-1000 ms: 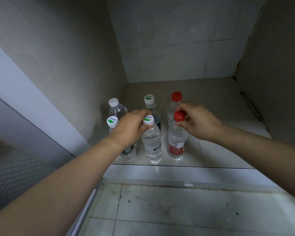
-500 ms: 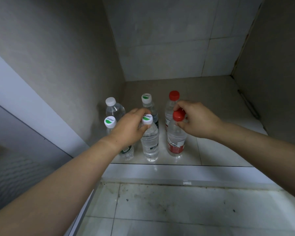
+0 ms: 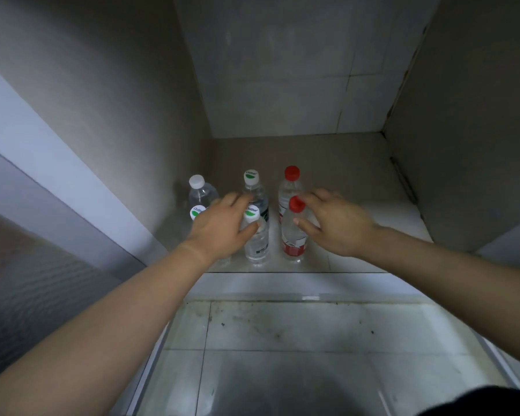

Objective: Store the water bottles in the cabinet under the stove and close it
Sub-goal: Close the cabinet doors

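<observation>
Several clear water bottles stand in two rows on the cabinet floor (image 3: 351, 175) near its left wall. The front row holds a green-capped bottle (image 3: 255, 244), a red-capped bottle (image 3: 294, 235) and another green-capped bottle (image 3: 197, 212), mostly hidden by my left hand. Behind them stand a white-capped bottle (image 3: 199, 190), a green-capped one (image 3: 252, 178) and a red-capped one (image 3: 291, 178). My left hand (image 3: 222, 229) hovers with fingers spread, its thumb against the front middle bottle. My right hand (image 3: 333, 223) is spread open just right of the front red-capped bottle.
The cabinet is a grey tiled box with a back wall (image 3: 282, 85) and side walls. An open door panel (image 3: 27, 265) stands at the left. A stained tiled floor (image 3: 282, 340) lies in front of the cabinet sill. The cabinet floor's right half is bare.
Both hands have let go of the front bottles' caps and spread their fingers. The bottles stay standing where they were.
</observation>
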`<state>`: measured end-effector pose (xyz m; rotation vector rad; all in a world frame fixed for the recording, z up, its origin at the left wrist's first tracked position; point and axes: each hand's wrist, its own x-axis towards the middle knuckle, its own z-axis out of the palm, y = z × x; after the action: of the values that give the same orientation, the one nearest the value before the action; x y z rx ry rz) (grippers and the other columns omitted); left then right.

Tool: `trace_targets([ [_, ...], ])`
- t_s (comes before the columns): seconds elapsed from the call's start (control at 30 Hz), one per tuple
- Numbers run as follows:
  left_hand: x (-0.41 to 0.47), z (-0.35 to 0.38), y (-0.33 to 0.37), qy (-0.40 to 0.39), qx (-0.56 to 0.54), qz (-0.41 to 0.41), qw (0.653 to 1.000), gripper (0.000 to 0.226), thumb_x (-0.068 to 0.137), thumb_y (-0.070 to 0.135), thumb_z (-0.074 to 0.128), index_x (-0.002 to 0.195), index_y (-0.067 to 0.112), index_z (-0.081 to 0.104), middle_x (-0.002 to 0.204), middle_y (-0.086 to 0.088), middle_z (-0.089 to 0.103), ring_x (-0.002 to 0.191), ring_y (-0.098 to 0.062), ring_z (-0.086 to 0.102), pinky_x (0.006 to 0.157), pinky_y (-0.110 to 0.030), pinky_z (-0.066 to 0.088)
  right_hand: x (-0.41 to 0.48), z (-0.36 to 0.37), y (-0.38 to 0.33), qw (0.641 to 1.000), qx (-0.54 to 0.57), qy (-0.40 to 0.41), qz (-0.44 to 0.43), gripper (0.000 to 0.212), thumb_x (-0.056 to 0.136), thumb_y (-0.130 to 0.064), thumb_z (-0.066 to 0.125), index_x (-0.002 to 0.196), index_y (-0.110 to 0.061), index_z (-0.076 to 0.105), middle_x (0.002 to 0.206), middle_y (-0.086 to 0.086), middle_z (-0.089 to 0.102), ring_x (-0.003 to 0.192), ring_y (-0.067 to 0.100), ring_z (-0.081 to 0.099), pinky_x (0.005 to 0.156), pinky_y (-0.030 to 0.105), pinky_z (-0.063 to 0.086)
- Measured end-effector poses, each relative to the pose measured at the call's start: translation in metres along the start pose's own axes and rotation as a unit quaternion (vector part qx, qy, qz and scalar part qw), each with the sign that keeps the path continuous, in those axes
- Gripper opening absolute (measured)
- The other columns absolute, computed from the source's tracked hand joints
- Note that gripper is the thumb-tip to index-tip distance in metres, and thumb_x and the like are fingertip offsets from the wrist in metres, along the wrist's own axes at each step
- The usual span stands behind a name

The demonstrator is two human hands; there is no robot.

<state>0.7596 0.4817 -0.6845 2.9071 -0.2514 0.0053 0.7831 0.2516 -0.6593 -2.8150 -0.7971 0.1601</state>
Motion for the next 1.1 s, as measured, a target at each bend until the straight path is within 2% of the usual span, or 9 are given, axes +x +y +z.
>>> trace_targets([
  [0.1,-0.029,-0.032,0.015,-0.011,0.007,0.007,1.0,0.065,0.083,0.056,0.034,0.137,0.021,0.039,0.133,-0.003,0.047,0.123,-0.027,0.043,0.095,-0.039,0.042,-0.029,-0.025,-0.018,0.999,0.016,-0.018,0.032,0.054,0.093,-0.044,0.041,0.137,-0.013,0.038,0.134,0.012,0.048,0.115,0.033,0.049,0.09,0.037,0.045],
  [0.2,-0.063,-0.079,0.035,-0.038,0.023,-0.016,0.999,0.072,0.08,0.062,0.024,0.138,0.022,0.039,0.137,-0.004,0.047,0.126,-0.027,0.044,0.099,-0.04,0.04,-0.059,-0.063,-0.048,0.996,0.048,-0.027,0.069,0.064,0.089,-0.047,0.039,0.141,-0.01,0.035,0.141,0.018,0.042,0.126,0.039,0.041,0.094,0.046,0.045],
  [0.33,-0.109,-0.163,0.067,-0.083,0.017,-0.019,0.996,0.074,0.079,0.064,0.025,0.136,0.02,0.043,0.133,-0.008,0.052,0.122,-0.031,0.048,0.096,-0.044,0.043,-0.103,-0.13,-0.093,0.987,0.05,-0.088,0.127,0.063,0.093,-0.048,0.037,0.145,-0.015,0.022,0.153,0.009,0.021,0.139,0.03,0.021,0.108,0.045,0.032],
  [0.47,-0.154,-0.26,0.099,-0.121,-0.004,-0.028,0.992,0.075,0.079,0.065,0.024,0.137,0.021,0.042,0.133,-0.006,0.052,0.125,-0.027,0.044,0.102,-0.048,0.037,-0.152,-0.215,-0.145,0.974,0.082,-0.106,0.18,0.064,0.092,-0.054,0.033,0.143,-0.017,0.021,0.153,0.005,0.019,0.14,0.026,0.017,0.111,0.045,0.028],
  [0.63,-0.2,-0.394,0.132,-0.149,-0.032,-0.019,0.988,0.076,0.08,0.066,0.021,0.138,0.021,0.039,0.134,-0.004,0.051,0.127,-0.024,0.042,0.1,-0.044,0.039,-0.212,-0.338,-0.214,0.955,0.117,-0.125,0.243,0.068,0.091,-0.058,0.03,0.145,-0.018,0.02,0.155,0.005,0.016,0.143,0.024,0.012,0.114,0.046,0.023],
  [0.73,-0.221,-0.468,0.139,-0.151,-0.052,0.014,0.987,0.073,0.082,0.064,0.023,0.137,0.019,0.041,0.132,-0.004,0.052,0.125,-0.023,0.044,0.1,-0.041,0.04,-0.242,-0.408,-0.248,0.948,0.126,-0.108,0.272,0.069,0.09,-0.06,0.031,0.145,-0.019,0.021,0.155,0.004,0.017,0.143,0.024,0.013,0.114,0.046,0.023],
  [0.87,-0.236,-0.541,0.139,-0.129,-0.057,0.068,0.988,0.071,0.084,0.063,0.026,0.137,0.018,0.04,0.134,-0.005,0.051,0.125,-0.023,0.045,0.1,-0.043,0.041,-0.273,-0.478,-0.288,0.949,0.114,-0.057,0.29,0.068,0.089,-0.059,0.031,0.143,-0.019,0.025,0.153,0.006,0.022,0.142,0.026,0.017,0.113,0.043,0.023],
  [1.1,-0.27,-0.611,0.153,-0.048,-0.043,0.135,0.989,0.068,0.086,0.06,0.029,0.136,0.016,0.043,0.134,-0.008,0.051,0.124,-0.026,0.047,0.101,-0.045,0.041,-0.326,-0.527,-0.342,0.951,0.094,0.035,0.293,0.066,0.089,-0.059,0.035,0.142,-0.019,0.03,0.151,0.003,0.028,0.14,0.024,0.023,0.112,0.043,0.027],
])
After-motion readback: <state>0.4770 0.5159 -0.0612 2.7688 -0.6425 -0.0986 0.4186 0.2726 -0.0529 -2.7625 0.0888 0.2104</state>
